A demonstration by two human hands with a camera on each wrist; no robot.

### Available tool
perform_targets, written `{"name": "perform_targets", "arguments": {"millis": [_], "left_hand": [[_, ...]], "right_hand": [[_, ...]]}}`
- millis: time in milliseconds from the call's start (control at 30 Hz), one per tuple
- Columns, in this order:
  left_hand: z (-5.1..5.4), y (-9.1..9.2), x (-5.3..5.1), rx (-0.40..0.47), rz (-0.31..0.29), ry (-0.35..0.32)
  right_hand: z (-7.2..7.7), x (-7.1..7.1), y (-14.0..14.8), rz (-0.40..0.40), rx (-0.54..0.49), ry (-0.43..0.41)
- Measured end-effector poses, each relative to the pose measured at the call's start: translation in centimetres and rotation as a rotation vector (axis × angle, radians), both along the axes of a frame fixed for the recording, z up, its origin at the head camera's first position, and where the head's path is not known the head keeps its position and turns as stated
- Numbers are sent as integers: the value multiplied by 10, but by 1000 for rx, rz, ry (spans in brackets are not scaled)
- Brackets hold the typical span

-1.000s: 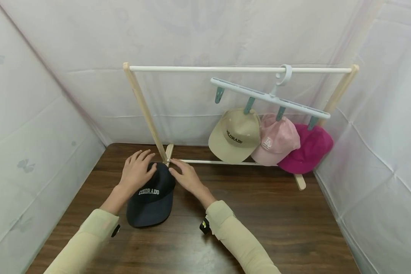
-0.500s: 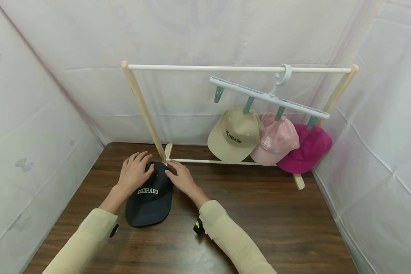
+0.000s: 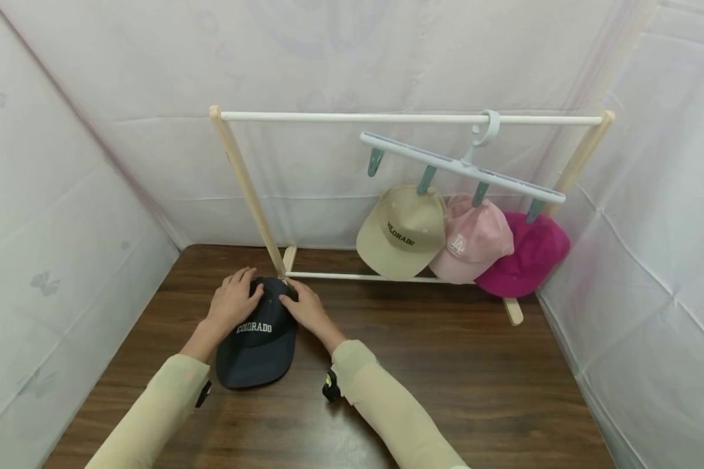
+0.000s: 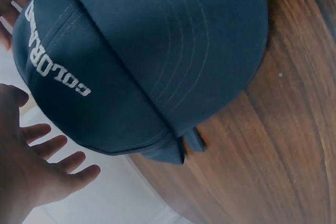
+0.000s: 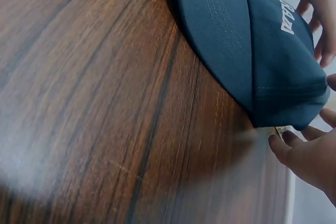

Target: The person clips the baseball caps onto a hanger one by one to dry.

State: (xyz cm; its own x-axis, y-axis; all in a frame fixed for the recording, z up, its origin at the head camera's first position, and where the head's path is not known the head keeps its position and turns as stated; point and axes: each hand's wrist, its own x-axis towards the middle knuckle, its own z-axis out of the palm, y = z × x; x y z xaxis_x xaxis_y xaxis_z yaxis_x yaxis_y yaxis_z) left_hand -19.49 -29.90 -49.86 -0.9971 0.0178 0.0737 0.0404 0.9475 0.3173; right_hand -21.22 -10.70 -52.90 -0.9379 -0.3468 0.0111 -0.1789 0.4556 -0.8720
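Observation:
A navy baseball cap [image 3: 258,352] with white COLORADO lettering lies on the wooden table, brim toward me. My left hand [image 3: 230,303] is at the left side of its crown; in the left wrist view that left hand [image 4: 37,156] has its fingers spread and relaxed beside the cap. On the opposite side is my right hand [image 3: 309,307], its thumb over the crown. Seen from the right wrist, this hand [image 5: 310,156] has loosely bent fingers along the crown's back edge. Contact there is hard to make out, and the back of the cap is hidden.
Behind the hands stands a wood-and-white rack [image 3: 352,118]. From its top bar hangs a tilted pale blue hanger [image 3: 428,155] with teal clips. Beige [image 3: 401,231], light pink [image 3: 475,238] and magenta caps [image 3: 528,254] hang from it; the leftmost clip [image 3: 375,163] holds nothing.
My right hand has moved left, closer to the navy cap's crown. The left hand has shifted slightly down along its side. The cap has stayed in nearly the same place.

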Motion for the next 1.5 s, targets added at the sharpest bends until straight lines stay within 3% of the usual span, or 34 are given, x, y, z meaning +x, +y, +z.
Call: {"name": "perform_targets", "arguments": {"millis": [333,567,1033,1500], "left_hand": [[-11,1,-5,34,9,-85],[-16,-2,-8,123,26,-135],[-21,-1,-5,142,54,-68],[-24,0,-2,100,57,-7]], "right_hand": [[-4,-4,-3,55,-10,-44],[-4,-7,-1,53,-41,-70],[1,-2,-3,32,-58,-79],[-2,0,-7,27,-69,-75]]}}
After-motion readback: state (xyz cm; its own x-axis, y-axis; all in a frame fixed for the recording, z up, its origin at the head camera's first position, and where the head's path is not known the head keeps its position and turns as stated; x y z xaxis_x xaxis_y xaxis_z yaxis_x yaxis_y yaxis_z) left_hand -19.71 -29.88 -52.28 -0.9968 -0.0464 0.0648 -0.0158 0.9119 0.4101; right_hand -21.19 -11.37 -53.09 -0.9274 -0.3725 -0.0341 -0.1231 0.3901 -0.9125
